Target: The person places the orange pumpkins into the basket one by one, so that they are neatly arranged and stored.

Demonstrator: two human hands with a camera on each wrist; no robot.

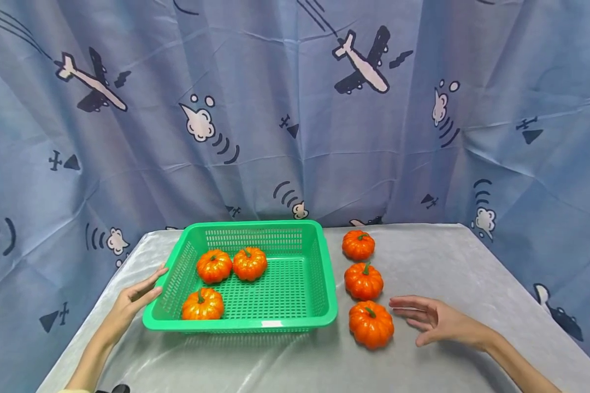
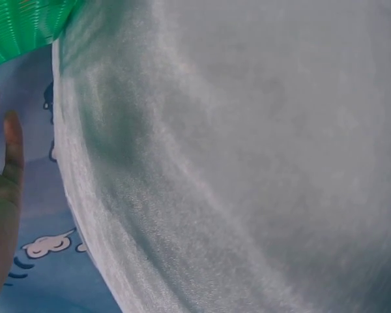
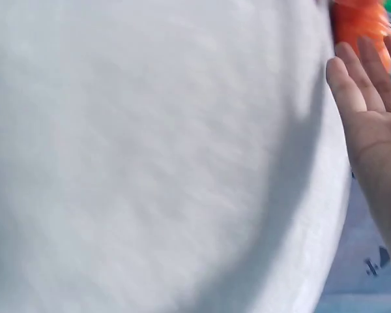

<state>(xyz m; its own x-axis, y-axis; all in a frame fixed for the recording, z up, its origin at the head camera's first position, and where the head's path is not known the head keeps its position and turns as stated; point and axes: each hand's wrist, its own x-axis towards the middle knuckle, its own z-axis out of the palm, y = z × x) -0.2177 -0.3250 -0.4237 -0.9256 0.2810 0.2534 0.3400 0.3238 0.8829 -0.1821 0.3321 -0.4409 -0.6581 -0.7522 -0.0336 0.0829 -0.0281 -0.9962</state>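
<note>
A green plastic basket (image 1: 295, 326) with slotted walls stands on the table, holding three small orange pumpkins, one of them a pumpkin (image 1: 202, 304) near its front left corner. At the basket's left rim is my left hand (image 1: 130, 299), its fingers extended along the outside. Right of the basket, three more pumpkins form a column: a far one (image 1: 358, 245), a middle one (image 1: 364, 281) and a near one (image 1: 371, 325). My right hand (image 1: 435, 321) is just right of the near pumpkin, fingers loosely extended, holding nothing; the right wrist view shows its palm (image 3: 378, 134).
A pale grey cloth covers the table (image 1: 472, 273). Behind and around it hangs a blue curtain (image 1: 255, 109) printed with airplanes and clouds. A small dark object (image 1: 121, 388) shows at the bottom edge near the left forearm.
</note>
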